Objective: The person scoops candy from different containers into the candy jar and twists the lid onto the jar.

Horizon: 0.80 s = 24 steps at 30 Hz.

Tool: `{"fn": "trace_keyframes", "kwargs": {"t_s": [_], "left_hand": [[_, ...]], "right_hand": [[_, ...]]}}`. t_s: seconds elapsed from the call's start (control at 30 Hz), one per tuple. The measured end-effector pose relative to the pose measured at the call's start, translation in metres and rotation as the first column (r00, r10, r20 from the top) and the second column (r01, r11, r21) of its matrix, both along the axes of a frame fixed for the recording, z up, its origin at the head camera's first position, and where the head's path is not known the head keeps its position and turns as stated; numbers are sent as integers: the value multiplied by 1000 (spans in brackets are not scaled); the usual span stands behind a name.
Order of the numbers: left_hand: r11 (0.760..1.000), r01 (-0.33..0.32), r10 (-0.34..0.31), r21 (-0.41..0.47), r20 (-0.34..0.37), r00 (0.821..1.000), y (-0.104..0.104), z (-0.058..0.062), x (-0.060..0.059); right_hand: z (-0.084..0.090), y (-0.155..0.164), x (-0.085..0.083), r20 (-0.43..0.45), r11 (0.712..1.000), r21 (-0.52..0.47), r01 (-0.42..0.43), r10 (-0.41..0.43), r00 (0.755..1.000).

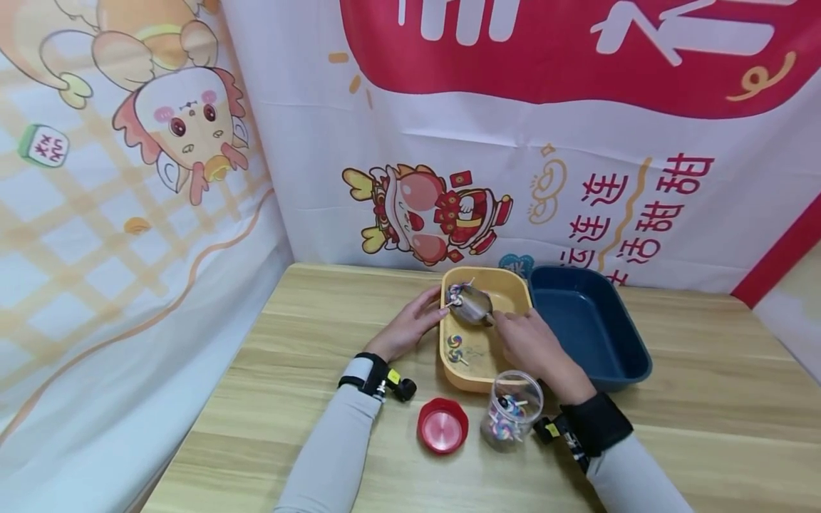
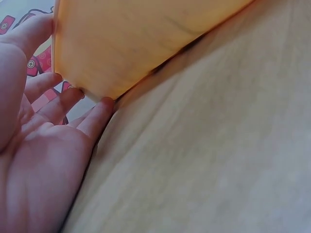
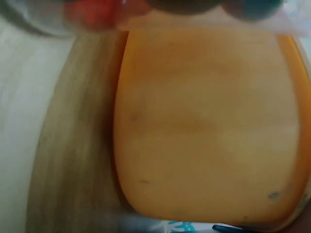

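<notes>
Two hands at the yellow tray (image 1: 513, 285), a metal scoop (image 1: 472, 303) of lollipops held over it.

The right hand (image 1: 529, 342) grips the scoop by its handle, fingers curled around it, and holds it above the far half of the yellow tray; wrapped lollipops (image 1: 457, 292) sit in the scoop's mouth at the tray's left rim. The left hand (image 1: 410, 324) rests against the tray's left outer wall, fingers straight and slightly apart, their tips touching the wall just beside the scoop's mouth. One lollipop (image 1: 454, 343) lies on the tray floor, near its left wall. A clear jar (image 1: 512, 411) with lollipops inside stands on the table just in front of the tray, a red lid (image 1: 442, 425) left of the jar. A dark blue tray (image 1: 593, 324) sits touching the yellow tray's right side.
</notes>
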<state>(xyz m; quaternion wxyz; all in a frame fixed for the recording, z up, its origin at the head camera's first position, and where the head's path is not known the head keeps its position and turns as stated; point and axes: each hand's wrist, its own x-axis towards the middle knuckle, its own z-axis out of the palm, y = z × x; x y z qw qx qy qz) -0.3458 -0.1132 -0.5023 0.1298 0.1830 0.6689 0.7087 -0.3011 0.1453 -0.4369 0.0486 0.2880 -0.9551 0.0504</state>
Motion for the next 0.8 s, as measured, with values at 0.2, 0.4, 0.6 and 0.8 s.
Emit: {"fn": "trace_keyframes", "kwargs": {"t_s": [0.2, 0.4, 0.6, 0.8], "left_hand": [[999, -5, 5, -42, -2, 1000, -3, 0, -1], [998, -17, 18, -58, 14, 1000, -3, -1, 0], [1000, 0, 0, -12, -1, 1000, -2, -1, 0], [1000, -2, 2, -4, -11, 1000, -2, 0, -1]], "right_hand": [[0, 5, -8, 43, 981, -194, -14, 23, 999], [3, 12, -11, 111, 942, -335, -34, 75, 991], [12, 16, -6, 110, 953, -299, -49, 85, 990], [18, 22, -5, 66, 970, -240, -30, 47, 997]]}}
